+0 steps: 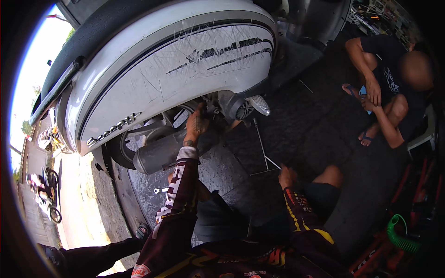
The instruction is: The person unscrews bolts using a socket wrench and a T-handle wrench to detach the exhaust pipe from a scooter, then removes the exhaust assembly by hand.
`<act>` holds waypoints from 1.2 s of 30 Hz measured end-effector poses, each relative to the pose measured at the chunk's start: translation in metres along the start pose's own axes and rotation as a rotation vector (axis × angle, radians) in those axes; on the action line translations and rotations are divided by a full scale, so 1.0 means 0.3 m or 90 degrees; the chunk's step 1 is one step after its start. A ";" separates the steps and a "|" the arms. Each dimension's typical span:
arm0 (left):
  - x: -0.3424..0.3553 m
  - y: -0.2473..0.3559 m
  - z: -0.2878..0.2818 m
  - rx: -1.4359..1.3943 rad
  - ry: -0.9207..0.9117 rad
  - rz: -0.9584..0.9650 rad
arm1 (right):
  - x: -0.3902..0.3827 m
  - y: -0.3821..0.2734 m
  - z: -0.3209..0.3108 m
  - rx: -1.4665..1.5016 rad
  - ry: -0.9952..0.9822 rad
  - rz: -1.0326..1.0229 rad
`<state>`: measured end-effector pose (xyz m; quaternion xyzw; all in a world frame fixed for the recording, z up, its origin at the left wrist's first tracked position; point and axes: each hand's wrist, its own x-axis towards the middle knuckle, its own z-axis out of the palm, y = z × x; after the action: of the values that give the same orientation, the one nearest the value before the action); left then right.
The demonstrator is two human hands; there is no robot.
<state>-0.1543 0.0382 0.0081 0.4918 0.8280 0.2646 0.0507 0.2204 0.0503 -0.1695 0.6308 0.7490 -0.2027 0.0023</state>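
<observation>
A white scooter with scratched side panel [194,69] fills the upper view, its grey exhaust muffler [155,153] and rear wheel below. My left hand [197,123] reaches over the muffler into the gap under the panel, fingers closed around something hidden among dark parts. My right hand [287,177], lower right of the scooter, grips a metal rod tool [273,163]. A long T-shaped metal tool [260,143] lies beside it on the dark floor, touching or very near it. A combination wrench [161,190] rests left of my left forearm on a grey plate.
A person [389,88] in dark clothes and flip-flops sits low at right, holding something light blue. Red metal equipment with a green coiled hose [402,236] stands lower right. Another person's dark-clad leg [97,255] shows lower left. Outside at left, a motorbike [51,194] is on the road.
</observation>
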 end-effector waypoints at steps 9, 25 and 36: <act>-0.037 0.034 -0.002 0.018 -0.036 -0.043 | -0.020 0.053 0.187 -0.227 -0.030 -0.146; -0.139 0.003 -0.027 0.062 0.113 -0.009 | 0.152 -0.959 -0.462 0.011 0.114 -0.433; -0.136 0.000 -0.025 -0.005 0.175 0.009 | 0.151 -0.983 -0.453 -0.025 0.131 -0.394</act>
<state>-0.1359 0.0009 0.0074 0.4564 0.8226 0.3333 -0.0634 -0.0336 0.0986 0.0321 0.3903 0.9053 -0.1145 -0.1226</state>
